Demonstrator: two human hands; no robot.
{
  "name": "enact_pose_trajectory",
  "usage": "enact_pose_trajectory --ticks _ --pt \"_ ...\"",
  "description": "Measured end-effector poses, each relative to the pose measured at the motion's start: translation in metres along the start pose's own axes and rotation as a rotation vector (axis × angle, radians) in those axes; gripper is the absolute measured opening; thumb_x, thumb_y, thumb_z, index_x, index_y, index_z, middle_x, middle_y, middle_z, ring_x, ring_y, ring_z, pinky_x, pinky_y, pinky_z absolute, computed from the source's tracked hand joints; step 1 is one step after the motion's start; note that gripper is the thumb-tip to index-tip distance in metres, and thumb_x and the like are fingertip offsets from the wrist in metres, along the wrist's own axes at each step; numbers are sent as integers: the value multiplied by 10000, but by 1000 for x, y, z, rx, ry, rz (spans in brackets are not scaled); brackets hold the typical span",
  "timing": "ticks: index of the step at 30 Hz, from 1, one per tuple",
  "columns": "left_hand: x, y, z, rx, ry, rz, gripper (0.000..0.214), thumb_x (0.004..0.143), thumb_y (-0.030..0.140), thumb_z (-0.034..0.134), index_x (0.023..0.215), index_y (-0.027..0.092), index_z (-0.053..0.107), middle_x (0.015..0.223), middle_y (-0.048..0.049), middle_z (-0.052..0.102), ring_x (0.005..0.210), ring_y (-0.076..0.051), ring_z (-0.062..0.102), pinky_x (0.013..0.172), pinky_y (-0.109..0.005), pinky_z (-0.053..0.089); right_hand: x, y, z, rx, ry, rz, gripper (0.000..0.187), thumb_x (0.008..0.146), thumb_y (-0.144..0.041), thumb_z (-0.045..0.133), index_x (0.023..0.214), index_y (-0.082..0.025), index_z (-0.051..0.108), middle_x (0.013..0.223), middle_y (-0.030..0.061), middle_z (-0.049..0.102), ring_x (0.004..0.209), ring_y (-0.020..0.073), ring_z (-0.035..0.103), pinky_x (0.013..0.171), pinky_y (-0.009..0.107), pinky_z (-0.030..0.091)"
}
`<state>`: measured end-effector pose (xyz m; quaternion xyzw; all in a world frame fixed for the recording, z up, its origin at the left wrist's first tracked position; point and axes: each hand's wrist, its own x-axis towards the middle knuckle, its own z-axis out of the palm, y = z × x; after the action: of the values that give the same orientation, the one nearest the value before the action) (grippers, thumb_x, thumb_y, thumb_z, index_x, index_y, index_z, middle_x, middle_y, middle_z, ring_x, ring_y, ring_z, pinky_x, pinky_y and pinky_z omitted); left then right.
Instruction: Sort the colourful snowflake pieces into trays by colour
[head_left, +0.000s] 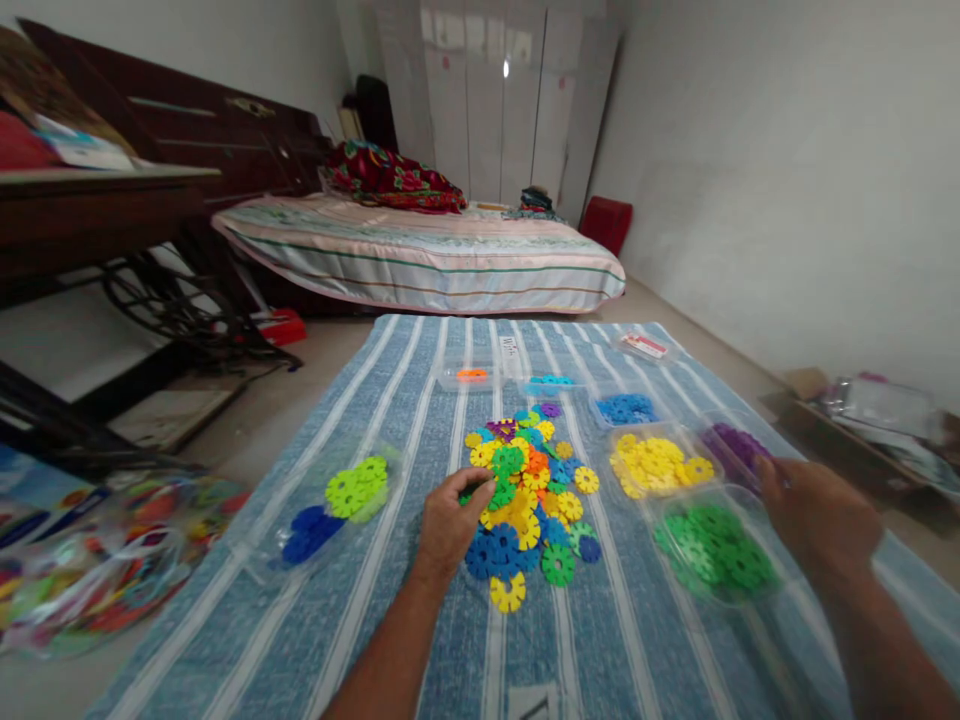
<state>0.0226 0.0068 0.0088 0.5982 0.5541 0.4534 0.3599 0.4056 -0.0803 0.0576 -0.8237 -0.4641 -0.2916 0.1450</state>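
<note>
A heap of mixed plastic snowflake discs (529, 495) lies in the middle of a blue striped mat (360, 610). My left hand (450, 520) rests at the heap's left edge, fingers pinched on a green disc (480, 490). My right hand (814, 510) hovers over the right side, between the clear tray of green discs (712, 555) and the tray of purple discs (731, 445); its fingers are curled and what they hold is hidden. A tray of yellow discs (656, 465) and one of blue discs (626, 408) stand beyond.
A clear bag with lime and dark blue discs (337, 510) lies left on the mat. Small trays with orange (471, 375) and teal discs (550, 381) sit far. A bag of toys (90, 560) is at left, a bed (420, 255) behind, clutter (877, 420) at right.
</note>
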Motion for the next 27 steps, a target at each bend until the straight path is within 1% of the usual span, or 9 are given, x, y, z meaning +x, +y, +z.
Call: enact_pose_trajectory --ticks 3,6,8,10,13,16,18,21,27 --pt "-1 0 0 -9 5 -2 266 678 357 602 844 163 676 852 -42 703 817 -184 635 822 -306 479 -19 -26 -5 149 40 -135 359 842 -404 406 725 -182 664 668 81 626 573 184 528 514 281 335" --pt "-1 -3 1 -10 3 -14 263 682 359 602 846 166 673 859 -41 702 829 -185 633 828 -308 476 -36 -62 -19 412 75 -295 316 851 -378 431 706 -184 634 698 58 647 643 166 566 619 272 404" --pt "-1 -4 1 -11 -8 -21 267 689 364 597 852 166 672 863 -40 701 833 -184 632 827 -306 476 -47 -87 -27 566 44 -409 290 866 -331 437 693 -183 616 688 49 644 657 152 571 660 263 413" --pt "-1 -5 1 -16 -13 -27 266 689 362 596 852 166 672 859 -39 700 828 -182 632 820 -300 477 -58 -110 -33 652 -13 -476 280 877 -288 436 674 -186 601 672 41 631 656 144 562 667 258 405" --pt "-1 -4 0 -31 -4 -30 257 682 359 599 836 168 674 836 -35 700 808 -177 630 800 -289 482 -72 -138 -39 728 -87 -537 272 880 -255 437 664 -190 589 660 32 614 661 141 546 671 259 390" --pt "-1 -1 0 -37 5 -20 247 677 363 600 804 165 673 798 -29 697 774 -170 627 772 -278 486 -81 -156 -42 806 -127 -569 271 880 -227 434 653 -189 578 660 27 602 667 133 535 676 250 377" --pt "-2 -1 0 -36 0 -16 236 680 367 595 776 164 668 769 -23 692 753 -164 624 752 -268 487 -81 -166 -41 823 -148 -558 268 879 -229 433 657 -188 577 657 26 593 662 132 526 665 246 368" --pt "-2 -1 0 -27 -12 -18 225 687 369 586 750 165 657 737 -16 684 732 -159 620 725 -256 487 -69 -183 -36 790 -206 -519 253 877 -236 422 698 -187 594 692 36 598 706 146 533 671 250 364" --pt "-3 -5 -1 15 6 0 203 698 354 581 739 171 659 734 -11 683 723 -159 616 717 -257 484 -22 -241 -24 567 -421 -473 260 872 -312 407 844 -177 627 910 88 617 906 194 532 778 287 373"
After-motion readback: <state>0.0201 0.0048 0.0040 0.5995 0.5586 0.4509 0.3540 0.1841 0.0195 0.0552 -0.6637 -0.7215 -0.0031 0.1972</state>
